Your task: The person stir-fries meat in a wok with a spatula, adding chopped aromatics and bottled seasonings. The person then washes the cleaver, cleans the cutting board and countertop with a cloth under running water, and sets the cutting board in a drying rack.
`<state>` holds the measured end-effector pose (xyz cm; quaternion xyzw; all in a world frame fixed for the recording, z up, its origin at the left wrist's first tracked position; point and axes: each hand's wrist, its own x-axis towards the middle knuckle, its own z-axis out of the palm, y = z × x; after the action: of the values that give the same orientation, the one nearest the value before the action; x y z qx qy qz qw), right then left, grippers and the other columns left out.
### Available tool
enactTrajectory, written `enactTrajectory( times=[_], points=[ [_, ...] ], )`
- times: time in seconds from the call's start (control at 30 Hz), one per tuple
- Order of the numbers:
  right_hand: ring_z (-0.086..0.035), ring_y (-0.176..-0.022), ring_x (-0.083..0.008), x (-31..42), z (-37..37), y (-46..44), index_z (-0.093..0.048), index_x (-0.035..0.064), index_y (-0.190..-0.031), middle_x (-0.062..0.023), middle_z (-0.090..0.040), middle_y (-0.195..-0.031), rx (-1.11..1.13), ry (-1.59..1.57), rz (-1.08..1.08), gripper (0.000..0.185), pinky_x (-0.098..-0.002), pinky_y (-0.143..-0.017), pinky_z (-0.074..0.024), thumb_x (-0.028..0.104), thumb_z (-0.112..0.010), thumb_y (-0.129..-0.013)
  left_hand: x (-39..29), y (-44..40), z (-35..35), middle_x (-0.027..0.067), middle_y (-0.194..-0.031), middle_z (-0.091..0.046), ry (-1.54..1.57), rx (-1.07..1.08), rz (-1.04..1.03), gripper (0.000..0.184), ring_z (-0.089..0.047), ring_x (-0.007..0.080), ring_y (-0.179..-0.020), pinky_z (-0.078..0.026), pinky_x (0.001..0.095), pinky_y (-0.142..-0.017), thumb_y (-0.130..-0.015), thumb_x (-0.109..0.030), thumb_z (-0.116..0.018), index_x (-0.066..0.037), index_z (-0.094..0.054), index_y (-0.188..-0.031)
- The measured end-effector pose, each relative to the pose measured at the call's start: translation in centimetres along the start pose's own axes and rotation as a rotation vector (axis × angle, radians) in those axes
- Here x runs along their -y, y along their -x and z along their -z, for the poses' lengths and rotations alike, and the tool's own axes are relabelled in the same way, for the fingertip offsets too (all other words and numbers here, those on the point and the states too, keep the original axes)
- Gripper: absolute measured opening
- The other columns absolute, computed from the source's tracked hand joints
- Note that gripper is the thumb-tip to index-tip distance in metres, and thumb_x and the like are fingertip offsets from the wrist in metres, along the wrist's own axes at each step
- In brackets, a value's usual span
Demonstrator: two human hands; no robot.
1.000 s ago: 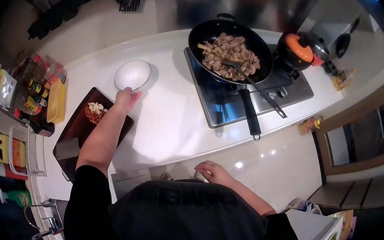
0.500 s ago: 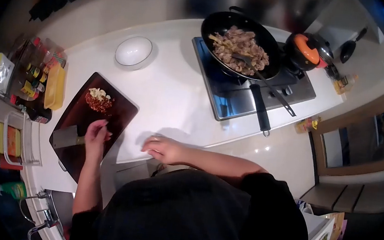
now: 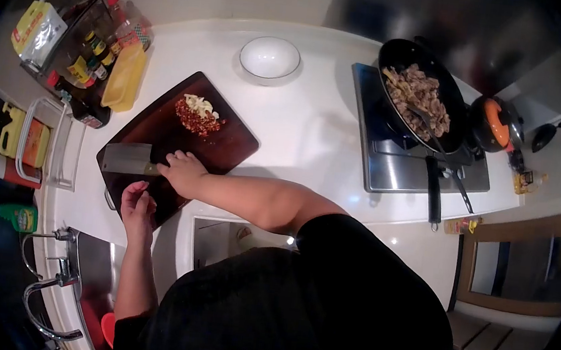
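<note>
A cleaver [image 3: 127,158] lies flat on the dark cutting board [image 3: 226,144], its blade pointing left. My right hand [image 3: 184,174] reaches across to it, with spread fingertips over the handle, not wrapped round it. Just below the cleaver, over the board's near edge, my left hand [image 3: 138,203] is loosely curled, its fingers bent and nothing visible in them. Chopped red chili [image 3: 194,122] and pale chopped pieces [image 3: 201,106] sit together on the upper part of the board. A white bowl [image 3: 270,59] rests farther back on the counter.
A wok [image 3: 454,90] of sliced meat [image 3: 417,97], with a spatula in it, sits on the stove [image 3: 398,176] at right. Behind it is an orange-lidded pot [image 3: 498,125]. Bottles [image 3: 96,56] and a yellow container [image 3: 126,76] stand at left, above a faucet [image 3: 46,291].
My left hand let go of the bowl, which stays on the counter, and drew back to the board. My right hand moved from beside my body to the cleaver's handle. The view shifted left.
</note>
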<state>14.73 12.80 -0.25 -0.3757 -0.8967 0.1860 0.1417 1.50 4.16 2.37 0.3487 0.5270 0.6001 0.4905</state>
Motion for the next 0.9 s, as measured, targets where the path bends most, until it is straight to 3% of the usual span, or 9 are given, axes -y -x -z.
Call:
enactTrajectory(
  times=[0.3, 0.47, 0.57, 0.63, 0.67, 0.73, 0.8, 0.87, 0.9],
  points=[
    [-0.043, -0.101, -0.0285, 1.4, -1.8, -3.2, -0.054, 0.0081, -0.103, -0.0142, -0.048, -0.105, 0.099, 0.068, 0.037, 0.029, -0.0370, -0.082, -0.0361, 0.016, -0.043, -0.077, 0.8, -0.9, 0.9, 0.0041, -0.089, -0.050, 0.059, -0.006, -0.055, 0.019, -0.043, 0.0056, -0.057, -0.034, 0.0159, -0.049, -0.080, 0.001, -0.045, -0.004, -0.046, -0.098],
    [-0.042, -0.104, -0.0293, 1.0, -1.0, -1.3, -0.055, 0.0076, -0.099, -0.0142, -0.047, -0.107, -0.301, 0.037, 0.043, 0.027, -0.0385, -0.085, -0.0352, 0.016, -0.044, -0.077, -0.1, -0.8, -0.6, 0.0030, -0.081, -0.048, 0.048, 0.015, -0.061, 0.020, -0.040, 0.0056, -0.055, -0.032, 0.0156, -0.048, -0.080, 0.001, -0.044, -0.004, -0.044, -0.099],
    [-0.043, -0.103, -0.0300, 0.2, 3.9, 3.4, -0.056, 0.0048, -0.093, -0.0152, -0.047, -0.105, -0.209, -0.327, 0.052, 0.023, -0.0363, -0.085, -0.0360, 0.006, -0.049, -0.071, -1.6, 0.2, -2.5, 0.0021, -0.075, -0.047, 0.043, 0.022, -0.036, 0.020, -0.039, 0.0055, -0.053, -0.032, 0.0157, -0.048, -0.080, 0.001, -0.043, -0.003, -0.044, -0.099],
    [-0.045, -0.098, -0.0303, -1.4, 3.8, 9.1, -0.055, 0.0032, -0.088, -0.0145, -0.048, -0.100, -0.401, -0.715, 0.166, 0.024, -0.0357, -0.083, -0.0381, -0.004, -0.049, -0.065, -1.8, 0.1, -3.5, 0.0017, -0.073, -0.046, 0.026, 0.051, -0.046, 0.020, -0.038, 0.0055, -0.053, -0.032, 0.0159, -0.048, -0.080, 0.001, -0.042, -0.004, -0.044, -0.099],
    [-0.047, -0.095, -0.0260, -2.1, 4.3, 12.4, -0.052, 0.0020, -0.090, -0.0125, -0.048, -0.099, -0.490, -0.653, 0.192, 0.028, -0.0312, -0.078, -0.0416, -0.012, -0.045, -0.067, -1.6, 0.0, -3.8, 0.0017, -0.072, -0.046, 0.010, 0.080, -0.063, 0.020, -0.038, 0.0055, -0.053, -0.032, 0.0160, -0.048, -0.080, 0.001, -0.042, -0.004, -0.044, -0.099],
    [-0.050, -0.088, -0.0170, -3.8, 4.7, 20.4, -0.054, 0.0036, -0.090, -0.0077, -0.051, -0.094, -0.304, -0.938, -0.201, 0.023, -0.0274, -0.074, -0.0416, -0.010, -0.045, -0.074, -0.7, -0.4, -4.6, 0.0012, -0.072, -0.045, 0.006, 0.153, -0.055, 0.020, -0.038, 0.0054, -0.053, -0.031, 0.0166, -0.049, -0.079, 0.000, -0.043, -0.006, -0.045, -0.098],
    [-0.053, -0.081, -0.0130, -5.7, 5.6, 28.8, -0.057, 0.0025, -0.088, -0.0051, -0.055, -0.087, -0.249, -0.955, -0.575, 0.018, -0.0253, -0.071, -0.0436, -0.008, -0.049, -0.075, 0.1, -0.7, -6.5, 0.0008, -0.072, -0.046, -0.005, 0.192, -0.032, 0.020, -0.038, 0.0052, -0.054, -0.031, 0.0168, -0.048, -0.079, 0.001, -0.043, -0.006, -0.046, -0.098],
    [-0.055, -0.085, -0.0144, -7.9, 7.4, 37.6, -0.056, 0.0029, -0.091, -0.0056, -0.057, -0.089, -0.346, -1.100, -0.956, 0.018, -0.0258, -0.071, -0.0452, -0.005, -0.048, -0.077, 0.4, 0.0, -9.3, -0.0002, -0.074, -0.047, 0.021, 0.272, 0.019, 0.019, -0.038, 0.0051, -0.054, -0.030, 0.0171, -0.048, -0.079, 0.001, -0.044, -0.006, -0.047, -0.097],
    [-0.053, -0.074, -0.0093, -8.4, 9.3, 41.2, -0.057, 0.0056, -0.092, -0.0028, -0.058, -0.081, -0.621, -1.003, -0.968, 0.022, -0.0221, -0.063, -0.0431, -0.004, -0.045, -0.076, 0.6, 0.3, -11.1, -0.0003, -0.074, -0.047, -0.006, 0.313, 0.002, 0.019, -0.038, 0.0052, -0.054, -0.030, 0.0172, -0.048, -0.079, 0.001, -0.044, -0.006, -0.047, -0.097]
  ],
)
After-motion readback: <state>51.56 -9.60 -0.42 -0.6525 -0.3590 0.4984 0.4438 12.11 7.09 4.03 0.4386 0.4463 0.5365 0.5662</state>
